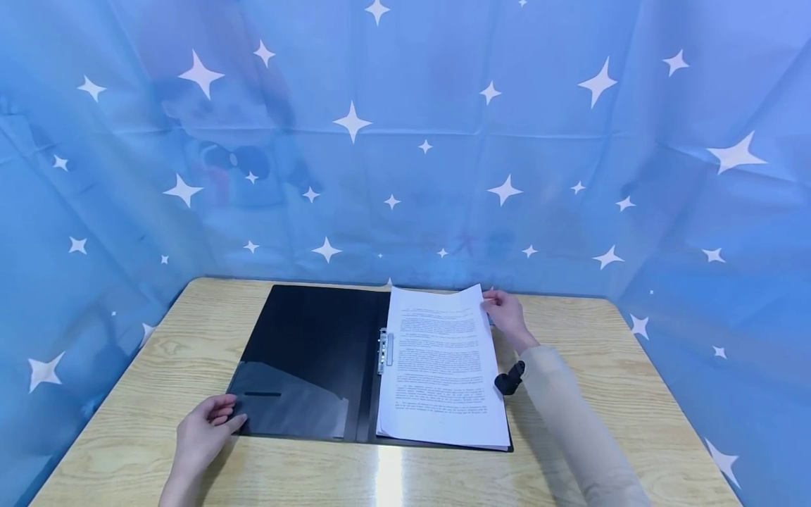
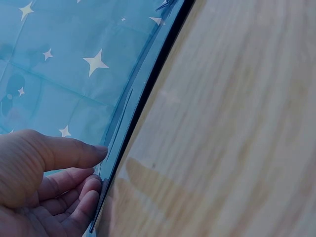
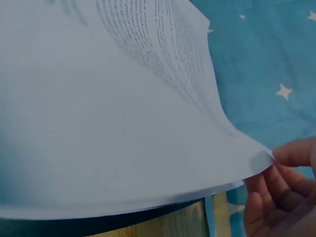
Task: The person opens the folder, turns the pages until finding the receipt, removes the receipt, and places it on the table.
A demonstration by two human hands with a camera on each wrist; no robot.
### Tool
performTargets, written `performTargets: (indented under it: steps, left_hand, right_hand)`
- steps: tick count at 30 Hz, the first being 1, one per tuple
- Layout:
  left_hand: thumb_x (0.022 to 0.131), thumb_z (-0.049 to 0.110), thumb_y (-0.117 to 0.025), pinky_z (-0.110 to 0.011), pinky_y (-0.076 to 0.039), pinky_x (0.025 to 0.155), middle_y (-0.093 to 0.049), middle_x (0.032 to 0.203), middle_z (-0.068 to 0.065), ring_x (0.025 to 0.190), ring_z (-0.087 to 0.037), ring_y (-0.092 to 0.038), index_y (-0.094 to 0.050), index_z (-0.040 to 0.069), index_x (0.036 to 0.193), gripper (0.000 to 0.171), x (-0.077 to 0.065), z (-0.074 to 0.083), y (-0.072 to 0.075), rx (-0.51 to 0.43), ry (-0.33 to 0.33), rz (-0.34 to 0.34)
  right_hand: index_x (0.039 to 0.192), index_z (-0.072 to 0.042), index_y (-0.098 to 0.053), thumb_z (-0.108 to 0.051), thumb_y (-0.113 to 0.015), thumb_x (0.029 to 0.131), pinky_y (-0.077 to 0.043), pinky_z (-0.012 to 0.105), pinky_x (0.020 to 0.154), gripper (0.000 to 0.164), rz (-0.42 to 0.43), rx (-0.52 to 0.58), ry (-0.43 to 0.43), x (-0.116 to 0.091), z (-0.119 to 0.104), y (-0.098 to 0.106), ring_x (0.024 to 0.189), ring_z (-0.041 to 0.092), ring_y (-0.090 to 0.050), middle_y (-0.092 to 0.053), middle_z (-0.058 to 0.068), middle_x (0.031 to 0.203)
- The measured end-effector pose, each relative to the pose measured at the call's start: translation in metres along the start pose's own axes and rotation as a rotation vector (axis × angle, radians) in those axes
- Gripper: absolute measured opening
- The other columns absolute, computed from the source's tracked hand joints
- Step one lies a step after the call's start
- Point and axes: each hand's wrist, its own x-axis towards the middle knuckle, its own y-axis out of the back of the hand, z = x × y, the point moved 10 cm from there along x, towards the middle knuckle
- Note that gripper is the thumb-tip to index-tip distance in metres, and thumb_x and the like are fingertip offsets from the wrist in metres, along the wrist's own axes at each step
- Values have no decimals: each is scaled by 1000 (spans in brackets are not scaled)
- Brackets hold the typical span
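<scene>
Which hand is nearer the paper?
Right. The right hand pinches the paper near its far right corner; the left hand holds the folder by its near left corner.

The tabletop is pale yellowish wood with a streaky grain; its two far corners are rounded, and a bright streak of glare shines on the near part, around the middle. Directly on it lies a black folder, spread open left to right across the middle, its far edge near the tabletop's far edge, with wood showing to its left, right and near sides.
</scene>
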Motion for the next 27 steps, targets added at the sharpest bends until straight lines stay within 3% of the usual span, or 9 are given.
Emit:
performTargets:
  steps: [5, 10, 18, 27]
  left_hand:
    - [73, 3, -73, -9, -42, 61, -64, 101, -23, 81, -15, -58, -62, -8, 107, 37, 0, 0, 0, 1, 5, -2]
    - [73, 4, -73, -8, -42, 62, -64, 102, -22, 79, -9, -56, -62, -7, 108, 38, 1, -1, 0, -6, 10, -12]
    - [73, 4, -74, -8, -42, 63, -64, 101, -23, 79, -9, -58, -62, -9, 107, 38, 0, 0, 0, -12, -11, -13]
    - [72, 3, -73, -8, -41, 61, -63, 101, -23, 78, -10, -57, -62, -8, 106, 38, -1, 2, 1, -1, -9, -1]
  right_hand:
    - [119, 6, -55, -11, -51, 91, -44, 34, 78, 33, 4, 42, -15, 1, 0, 1, 94, 27, -52, -56, 20, 109]
    - [119, 6, -54, -10, -52, 90, -46, 34, 77, 33, -19, 48, -30, 1, 3, -2, 94, 27, -53, -55, 20, 110]
    - [115, 6, -57, -6, -50, 89, -46, 35, 72, 30, -61, 69, 0, -5, 6, -4, 86, 22, -54, -58, 20, 108]
    - [116, 7, -54, -6, -52, 88, -46, 35, 68, 31, -95, 122, -49, -11, 14, -4, 70, 13, -54, -60, 15, 98]
